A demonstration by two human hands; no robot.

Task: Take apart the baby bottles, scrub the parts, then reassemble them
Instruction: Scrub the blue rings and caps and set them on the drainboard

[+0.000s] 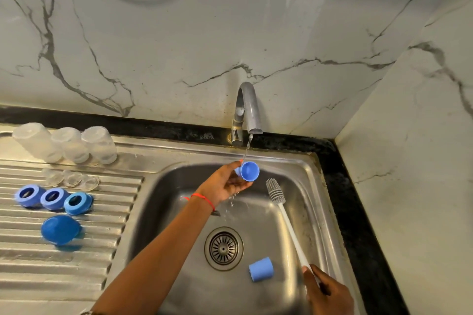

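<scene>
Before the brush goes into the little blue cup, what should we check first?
1. Water running from the tap: ok, a thin stream falls.
2. Blue cup under the stream: ok, its open mouth faces the camera.
3. Left hand grip on the cup: ok, fingers curl round it.
4. Right hand holds the brush handle: ok.
5. Brush head near the cup: ok, just beside it, not inside.
6. Cup clean inside: cannot tell.
</scene>
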